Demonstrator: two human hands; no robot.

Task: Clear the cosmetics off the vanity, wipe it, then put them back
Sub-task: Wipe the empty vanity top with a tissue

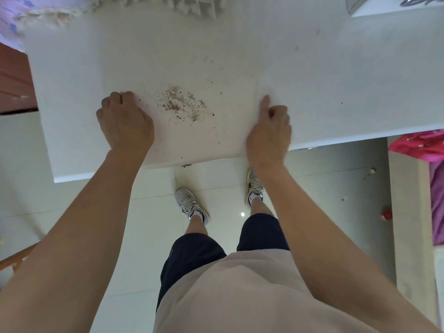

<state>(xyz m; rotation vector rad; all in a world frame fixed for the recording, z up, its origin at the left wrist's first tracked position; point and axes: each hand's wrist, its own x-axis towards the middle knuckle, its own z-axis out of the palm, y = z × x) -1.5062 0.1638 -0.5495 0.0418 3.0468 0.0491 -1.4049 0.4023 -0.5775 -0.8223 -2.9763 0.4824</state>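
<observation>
The white vanity top point(312, 75) fills the upper half of the view, and no cosmetics stand on it. A centre panel point(216, 135) is set into it, with seams on both sides. Brown crumbs or powder point(180, 104) lie scattered on the panel. My left hand point(125, 121) sits at the panel's left seam with its fingers curled down at the edge. My right hand point(269, 133) is at the right seam, index finger straight along it and the other fingers curled. The fingertips of both hands are hidden.
A white box point(384, 6) stands at the far right corner. A fringed cloth point(168, 3) hangs at the back edge. Brown wooden furniture point(14, 80) is on the left, pink fabric point(420, 145) on the right. A small red object point(386, 213) lies on the tiled floor.
</observation>
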